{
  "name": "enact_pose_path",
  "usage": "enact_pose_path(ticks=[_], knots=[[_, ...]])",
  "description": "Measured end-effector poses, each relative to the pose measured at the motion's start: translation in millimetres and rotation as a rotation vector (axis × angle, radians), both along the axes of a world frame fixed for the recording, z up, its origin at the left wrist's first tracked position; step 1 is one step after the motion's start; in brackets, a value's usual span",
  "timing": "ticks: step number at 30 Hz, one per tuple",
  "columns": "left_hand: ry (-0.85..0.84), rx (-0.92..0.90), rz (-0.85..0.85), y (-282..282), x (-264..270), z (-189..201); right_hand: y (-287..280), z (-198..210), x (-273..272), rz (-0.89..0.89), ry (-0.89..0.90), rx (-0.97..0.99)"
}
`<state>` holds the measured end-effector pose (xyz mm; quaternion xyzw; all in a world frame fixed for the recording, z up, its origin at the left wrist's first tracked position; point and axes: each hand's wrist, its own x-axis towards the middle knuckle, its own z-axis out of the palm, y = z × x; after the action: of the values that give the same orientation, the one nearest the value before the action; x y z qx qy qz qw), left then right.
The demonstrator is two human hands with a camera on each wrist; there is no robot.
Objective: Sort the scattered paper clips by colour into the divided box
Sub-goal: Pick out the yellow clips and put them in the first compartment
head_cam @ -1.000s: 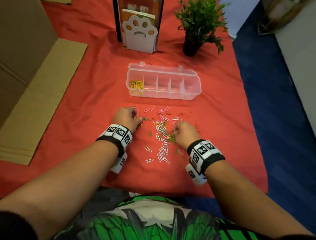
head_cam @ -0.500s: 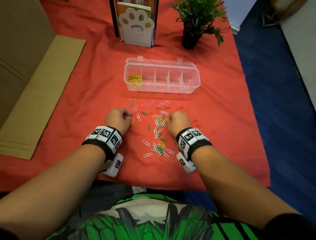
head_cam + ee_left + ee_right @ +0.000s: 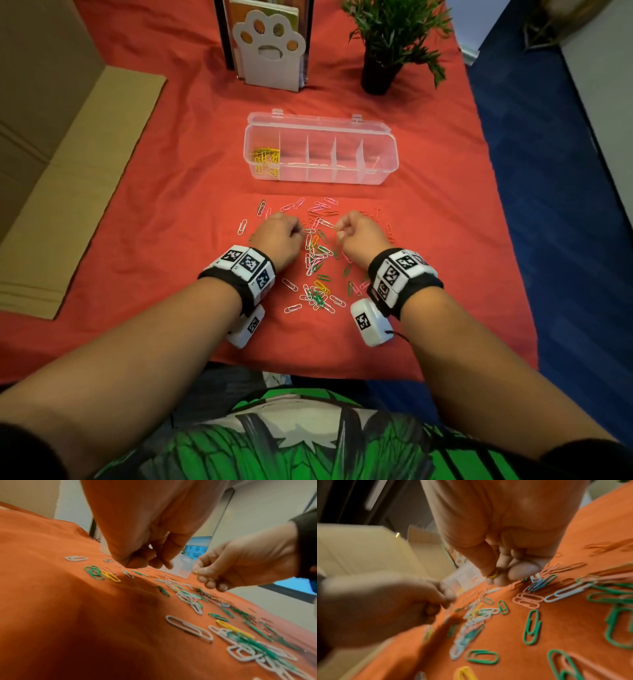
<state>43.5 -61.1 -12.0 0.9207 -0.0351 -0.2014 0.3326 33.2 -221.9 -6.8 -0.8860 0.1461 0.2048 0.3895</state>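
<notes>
Paper clips (image 3: 317, 260) in green, white, pink and yellow lie scattered on the red cloth (image 3: 144, 240). Beyond them stands the clear divided box (image 3: 383, 147), lid open, with yellow clips (image 3: 265, 159) in its leftmost compartment. My right hand (image 3: 342, 230) hovers over the far part of the scatter and pinches a yellow clip (image 3: 494, 574) between thumb and forefinger. My left hand (image 3: 297, 230) is a fist just left of it, knuckles up, fingers (image 3: 137, 559) curled close to the cloth. I see no clip in it.
A paw-shaped white book stand (image 3: 269, 51) and a potted plant (image 3: 383, 65) stand behind the box. Flat cardboard (image 3: 78, 178) lies along the cloth's left edge. The cloth's right edge drops to blue floor (image 3: 548, 205).
Both hands have moved away from me toward the far part of the scatter and closer together. The right hand has left the near pile and now pinches a yellow clip.
</notes>
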Motion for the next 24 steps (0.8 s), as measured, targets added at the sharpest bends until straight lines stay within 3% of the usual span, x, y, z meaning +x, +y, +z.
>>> enact_pose_path(ticks=[2,4,11,19,24], knots=[[-0.039,0.052,-0.075,-6,-1,-3,-3,-1,-12,-0.117,0.060,0.212],[-0.060,0.084,-0.109,-8,-3,-6,-1,-3,-26,-0.157,0.120,0.286],[-0.084,0.078,-0.016,7,-3,-11,11,-24,-64,0.257,-0.037,-0.121],[-0.127,0.187,0.013,4,2,-3,6,-19,-60,0.284,-0.127,-0.243],[-0.118,0.261,0.028,10,4,-6,17,-19,-63,0.412,-0.106,-0.266]])
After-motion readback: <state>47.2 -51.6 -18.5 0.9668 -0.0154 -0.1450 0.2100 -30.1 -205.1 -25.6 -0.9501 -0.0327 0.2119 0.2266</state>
